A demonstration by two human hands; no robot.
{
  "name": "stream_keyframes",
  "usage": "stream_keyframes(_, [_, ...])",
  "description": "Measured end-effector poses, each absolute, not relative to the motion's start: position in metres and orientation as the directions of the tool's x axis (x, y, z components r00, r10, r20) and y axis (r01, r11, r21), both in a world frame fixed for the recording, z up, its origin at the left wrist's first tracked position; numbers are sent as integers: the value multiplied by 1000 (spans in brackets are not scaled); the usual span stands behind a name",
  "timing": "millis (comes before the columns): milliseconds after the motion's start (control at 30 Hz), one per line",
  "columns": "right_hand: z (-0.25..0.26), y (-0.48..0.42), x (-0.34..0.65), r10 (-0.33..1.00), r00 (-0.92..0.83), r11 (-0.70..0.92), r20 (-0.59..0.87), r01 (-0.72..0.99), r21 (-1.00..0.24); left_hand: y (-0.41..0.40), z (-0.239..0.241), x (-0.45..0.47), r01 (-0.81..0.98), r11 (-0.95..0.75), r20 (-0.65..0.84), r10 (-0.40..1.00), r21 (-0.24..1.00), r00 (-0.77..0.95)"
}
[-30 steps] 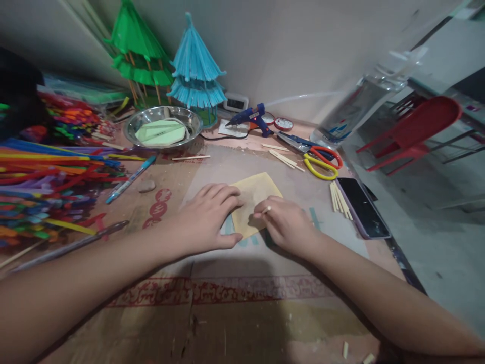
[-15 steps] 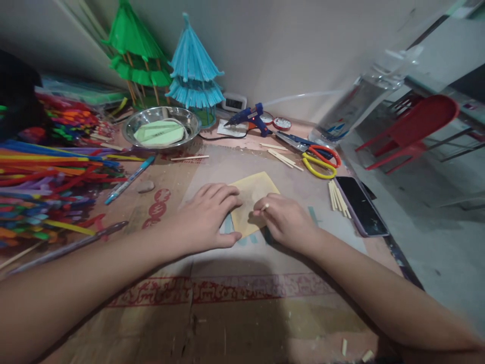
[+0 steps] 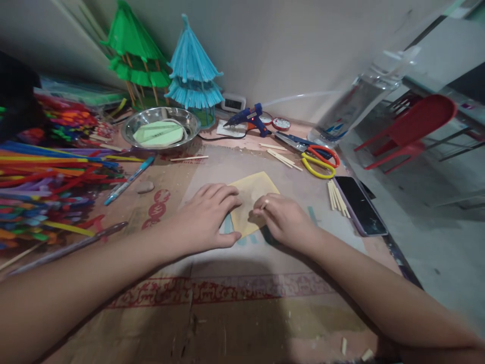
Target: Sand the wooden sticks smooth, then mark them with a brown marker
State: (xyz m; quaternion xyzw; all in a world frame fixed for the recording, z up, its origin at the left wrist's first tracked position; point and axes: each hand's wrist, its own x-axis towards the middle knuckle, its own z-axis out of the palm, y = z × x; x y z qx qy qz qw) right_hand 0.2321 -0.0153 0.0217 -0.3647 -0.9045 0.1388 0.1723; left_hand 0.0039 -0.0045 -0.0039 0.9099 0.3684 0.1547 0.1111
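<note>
A yellow square of paper lies at an angle in the middle of the table. My left hand rests flat on its left edge, fingers apart. Over the paper's right part, my right hand pinches a short, pale wooden stick, one end of which pokes up from the fingers. The stick's lower end is hidden by the hand and its shadow.
Behind stand a glue gun, a steel bowl with green paper pieces, and green and blue tiered models. Scissors, short sticks and a phone lie right; pipe cleaners crowd the left.
Both hands stay in nearly the same place on the paper. The stick in my right hand has tilted slightly, and the view has shifted a little.
</note>
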Motion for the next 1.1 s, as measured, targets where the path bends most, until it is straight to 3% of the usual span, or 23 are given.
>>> stream_keyframes(167, [22, -16, 235, 637, -723, 755, 268, 513, -408, -6, -4, 5, 650, -690, 201, 719, 317, 665])
stream_keyframes(267, [19, -15, 238, 699, -645, 713, 308, 595, -372, -9, 1, 6, 654, -683, 194, 725, 325, 661])
stream_keyframes(400, [14, -12, 238, 674, -692, 704, 260, 492, -512, -9, 5, 6, 656, -676, 185, 730, 335, 658])
stream_keyframes(567, [14, -12, 236, 683, -654, 727, 326, 562, -394, -9, 6, 6, 658, -666, 179, 737, 351, 651])
stream_keyframes(800, [14, -15, 236, 714, -657, 693, 245, 609, -386, -9, 3, 6, 647, -664, 202, 740, 374, 642])
stream_keyframes(933, [14, -13, 236, 691, -691, 695, 211, 554, -459, -9, 4, 6, 651, -666, 202, 738, 364, 643])
stream_keyframes(1100, [15, -13, 233, 751, -635, 638, 183, 625, -450, -9, 6, 6, 650, -665, 190, 738, 367, 647])
